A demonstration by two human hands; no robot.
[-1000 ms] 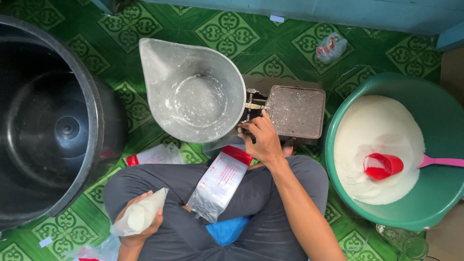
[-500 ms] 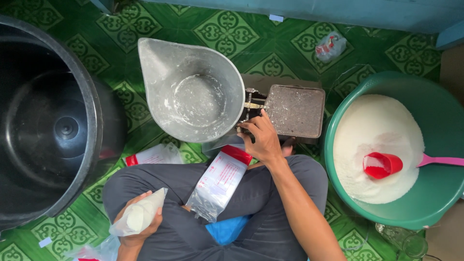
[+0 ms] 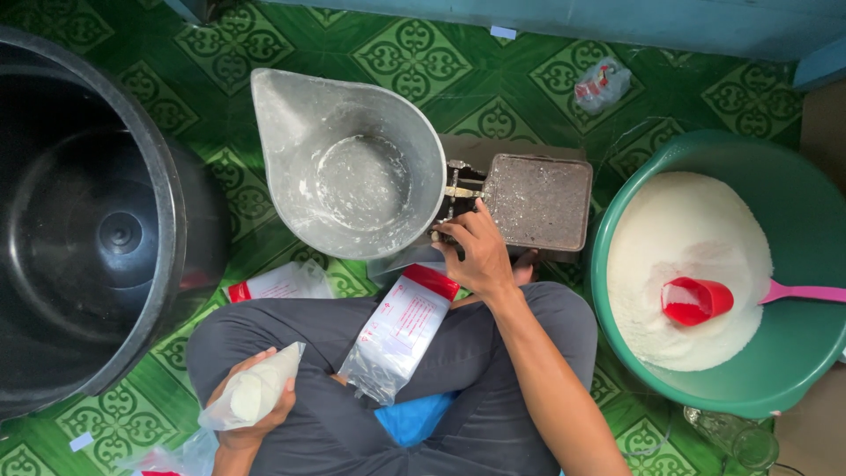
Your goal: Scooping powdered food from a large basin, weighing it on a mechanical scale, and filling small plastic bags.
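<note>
I am still gripping the filled plastic bag (image 3: 253, 390) in my left hand (image 3: 251, 414) while my right hand (image 3: 476, 251) keeps pinching the balance scale (image 3: 493, 204), nothing shifting.

Just beyond the right hand's grip (image 3: 476, 251), the scale pan (image 3: 352, 167) is dull grey metal, dusted white; its flat plate (image 3: 539, 201) looks rough and speckled. The left hand's grip (image 3: 251, 410) closes on a thin, clear, glossy plastic bag (image 3: 256, 388). The basin (image 3: 793, 379) and scoop (image 3: 696, 300) are smooth plastic.
</note>
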